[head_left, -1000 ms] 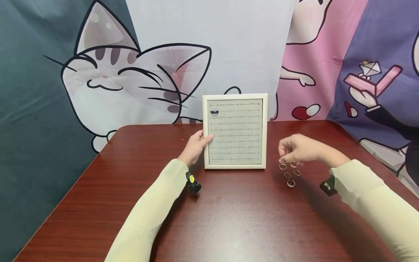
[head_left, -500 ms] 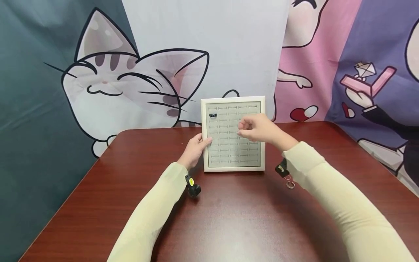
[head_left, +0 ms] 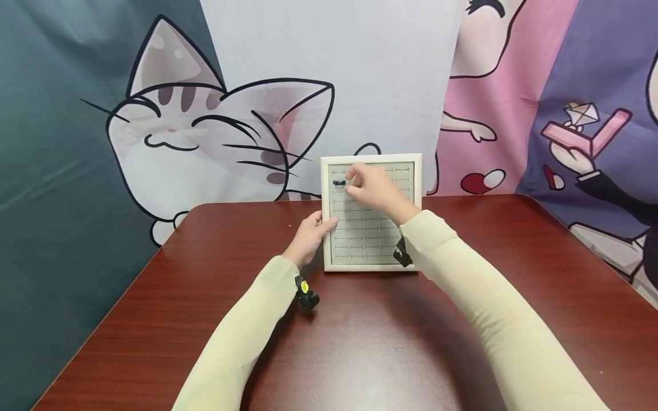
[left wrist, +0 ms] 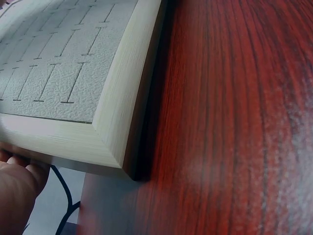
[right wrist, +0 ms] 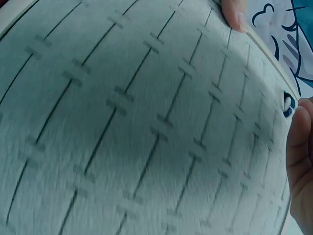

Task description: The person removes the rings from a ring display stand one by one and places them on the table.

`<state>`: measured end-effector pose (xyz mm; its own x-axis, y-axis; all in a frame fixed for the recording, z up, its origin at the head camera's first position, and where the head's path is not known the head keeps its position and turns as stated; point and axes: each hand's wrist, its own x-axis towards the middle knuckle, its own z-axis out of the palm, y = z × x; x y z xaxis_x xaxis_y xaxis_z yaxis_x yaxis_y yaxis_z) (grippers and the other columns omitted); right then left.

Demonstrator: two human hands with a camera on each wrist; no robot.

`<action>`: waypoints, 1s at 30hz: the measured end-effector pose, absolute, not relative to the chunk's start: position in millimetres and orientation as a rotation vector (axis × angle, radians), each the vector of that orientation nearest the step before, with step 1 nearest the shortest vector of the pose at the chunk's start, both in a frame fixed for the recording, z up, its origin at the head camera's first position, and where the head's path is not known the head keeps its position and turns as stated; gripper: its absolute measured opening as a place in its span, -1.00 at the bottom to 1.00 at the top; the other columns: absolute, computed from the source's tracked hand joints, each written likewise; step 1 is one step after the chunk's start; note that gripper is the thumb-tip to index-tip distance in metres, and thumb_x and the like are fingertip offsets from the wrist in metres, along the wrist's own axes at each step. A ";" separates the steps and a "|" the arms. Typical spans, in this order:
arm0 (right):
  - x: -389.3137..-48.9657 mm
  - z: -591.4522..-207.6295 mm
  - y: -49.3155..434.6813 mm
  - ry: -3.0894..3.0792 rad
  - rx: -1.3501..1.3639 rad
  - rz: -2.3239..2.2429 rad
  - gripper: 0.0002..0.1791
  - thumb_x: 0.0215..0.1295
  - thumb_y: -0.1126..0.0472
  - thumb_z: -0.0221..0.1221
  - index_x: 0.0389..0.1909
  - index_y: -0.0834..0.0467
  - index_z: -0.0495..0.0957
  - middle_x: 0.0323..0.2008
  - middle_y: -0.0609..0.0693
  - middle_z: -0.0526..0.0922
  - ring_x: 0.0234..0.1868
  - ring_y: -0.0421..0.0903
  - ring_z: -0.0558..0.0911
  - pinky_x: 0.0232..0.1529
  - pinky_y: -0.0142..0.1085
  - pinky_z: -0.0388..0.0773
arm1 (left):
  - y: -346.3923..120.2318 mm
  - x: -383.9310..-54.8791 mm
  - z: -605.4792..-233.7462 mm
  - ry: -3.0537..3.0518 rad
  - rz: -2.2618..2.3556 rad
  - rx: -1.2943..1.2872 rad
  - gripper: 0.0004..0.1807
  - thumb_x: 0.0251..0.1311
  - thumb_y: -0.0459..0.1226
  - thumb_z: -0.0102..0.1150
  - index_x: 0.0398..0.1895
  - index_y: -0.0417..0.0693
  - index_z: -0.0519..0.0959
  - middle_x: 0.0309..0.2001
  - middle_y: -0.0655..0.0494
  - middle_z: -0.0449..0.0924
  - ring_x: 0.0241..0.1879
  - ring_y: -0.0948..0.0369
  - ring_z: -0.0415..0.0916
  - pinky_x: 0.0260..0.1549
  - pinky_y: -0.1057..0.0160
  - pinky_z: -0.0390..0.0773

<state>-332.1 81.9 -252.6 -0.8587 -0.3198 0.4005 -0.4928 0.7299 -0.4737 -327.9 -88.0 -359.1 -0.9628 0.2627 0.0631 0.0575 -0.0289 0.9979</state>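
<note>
A pale-framed ring display board (head_left: 372,268) with rows of slits in its grey pad stands upright on the table. My left hand (head_left: 308,233) grips its left edge, thumb on the front; the left wrist view shows fingers (left wrist: 22,169) behind the frame. A dark blue ring (head_left: 339,182) sits in the leftmost column, near the top. My right hand (head_left: 374,187) is over the pad just right of it, thumb and forefinger pinched around a small ring that the fingers hide. In the right wrist view the right thumb (right wrist: 299,142) is close beside the dark ring (right wrist: 288,104).
The reddish-brown wooden table (head_left: 329,354) extends around the board. A cartoon-printed cloth (head_left: 257,57) hangs right behind it. A black wrist camera (head_left: 307,295) sits under the left sleeve, another (head_left: 402,253) under the right. The right arm covers the spot of the loose gold rings.
My right hand has gone from the loose gold rings on the right, up and left across the board, to beside the dark ring. My left hand keeps its grip on the frame.
</note>
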 end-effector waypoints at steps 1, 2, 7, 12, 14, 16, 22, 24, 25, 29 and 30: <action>-333.2 -253.7 80.0 -2.648 0.632 0.846 -0.78 0.07 0.26 0.09 -0.22 0.19 0.46 -0.50 0.06 0.58 -0.54 -0.10 0.49 -0.51 -0.35 0.44 | -87.5 -327.5 -358.9 2.084 2.124 0.353 -0.62 0.27 -0.20 0.00 0.12 -0.12 0.34 0.02 -0.15 0.53 -0.14 0.16 0.59 -0.12 0.20 0.56; -334.4 -255.4 78.4 -2.652 0.633 0.849 -0.78 0.07 0.27 0.08 -0.21 0.19 0.46 -0.50 0.07 0.58 -0.55 -0.10 0.49 -0.52 -0.35 0.44 | -87.1 -327.0 -358.7 2.087 2.119 0.357 -0.62 0.27 -0.20 -0.01 0.12 -0.12 0.34 0.02 -0.15 0.53 -0.14 0.16 0.58 -0.11 0.20 0.56; -339.0 -261.5 74.9 -2.660 0.622 0.831 -0.75 0.10 0.28 0.07 -0.16 0.18 0.43 -0.53 0.06 0.57 -0.58 -0.11 0.49 -0.57 -0.37 0.45 | -86.4 -326.1 -357.7 2.088 2.103 0.363 -0.61 0.27 -0.19 -0.01 0.13 -0.12 0.33 0.03 -0.14 0.53 -0.12 0.15 0.58 -0.11 0.20 0.56; -340.9 -260.2 73.2 -2.669 0.610 0.808 -0.76 0.14 0.27 0.07 -0.14 0.17 0.42 -0.55 0.04 0.55 -0.61 -0.12 0.47 -0.60 -0.37 0.43 | -87.4 -328.8 -357.8 2.087 2.112 0.358 -0.60 0.26 -0.18 0.01 0.13 -0.12 0.33 0.02 -0.15 0.53 -0.13 0.16 0.59 -0.11 0.19 0.56; -341.1 -258.7 71.9 -2.675 0.620 0.790 -0.77 0.15 0.27 0.06 -0.14 0.18 0.42 -0.57 0.04 0.55 -0.62 -0.12 0.47 -0.61 -0.38 0.43 | -87.5 -330.0 -358.0 2.081 2.118 0.359 -0.59 0.26 -0.18 0.02 0.13 -0.13 0.33 0.02 -0.16 0.53 -0.15 0.17 0.59 -0.11 0.18 0.56; -340.8 -257.2 70.4 -2.678 0.633 0.767 -0.78 0.16 0.28 0.06 -0.15 0.19 0.43 -0.57 0.05 0.56 -0.61 -0.12 0.47 -0.60 -0.38 0.43 | -87.7 -331.0 -358.5 2.074 2.123 0.362 -0.58 0.26 -0.18 0.02 0.14 -0.14 0.33 0.03 -0.17 0.52 -0.16 0.17 0.60 -0.10 0.16 0.56; -340.1 -257.5 66.9 -2.659 0.663 0.698 -0.86 0.18 0.28 0.07 -0.24 0.21 0.45 -0.57 0.05 0.54 -0.57 -0.12 0.48 -0.57 -0.38 0.45 | -87.7 -330.8 -360.5 2.085 2.124 0.344 -0.60 0.26 -0.18 0.01 0.12 -0.13 0.34 0.02 -0.15 0.53 -0.16 0.17 0.59 -0.11 0.18 0.56; -340.6 -259.2 67.1 -2.645 0.671 0.701 -0.90 0.17 0.29 0.06 -0.30 0.20 0.45 -0.60 0.05 0.52 -0.59 -0.12 0.46 -0.58 -0.38 0.42 | -87.9 -329.9 -360.4 2.096 2.111 0.340 -0.60 0.26 -0.18 0.00 0.13 -0.12 0.34 0.02 -0.14 0.53 -0.14 0.17 0.59 -0.10 0.20 0.56; -341.3 -260.3 67.5 -2.638 0.675 0.710 -0.92 0.17 0.30 0.05 -0.32 0.20 0.45 -0.62 0.04 0.51 -0.60 -0.13 0.44 -0.59 -0.39 0.40 | -88.0 -329.5 -360.3 2.096 2.108 0.339 -0.60 0.27 -0.17 0.00 0.13 -0.12 0.34 0.03 -0.13 0.53 -0.13 0.16 0.59 -0.10 0.21 0.56; -344.7 -263.5 69.6 -2.622 0.690 0.806 -0.96 0.13 0.32 0.04 -0.38 0.18 0.44 -0.65 0.01 0.49 -0.63 -0.15 0.43 -0.61 -0.40 0.37 | -88.5 -326.9 -356.9 2.081 2.099 0.320 -0.59 0.27 -0.18 0.00 0.15 -0.12 0.33 0.04 -0.13 0.52 -0.13 0.17 0.58 -0.10 0.22 0.56; -345.5 -263.9 70.3 -2.623 0.692 0.833 -0.96 0.14 0.31 0.04 -0.39 0.17 0.43 -0.64 0.00 0.50 -0.64 -0.16 0.44 -0.62 -0.41 0.39 | -88.7 -324.9 -354.4 2.083 2.095 0.328 -0.58 0.27 -0.19 -0.01 0.16 -0.14 0.32 0.04 -0.14 0.52 -0.13 0.17 0.58 -0.11 0.22 0.56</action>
